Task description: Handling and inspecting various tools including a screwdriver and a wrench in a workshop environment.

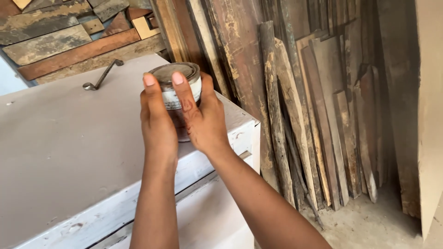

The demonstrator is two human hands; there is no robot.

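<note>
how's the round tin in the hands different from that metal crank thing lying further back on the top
The round tin is squat and cylindrical, with a stained lid and a pale band round its side; the metal crank is a thin bent rod.
The tin is gripped between the left hand and right hand; the crank lies untouched and flat on the white cabinet top.
Both look like worn metal.
</note>
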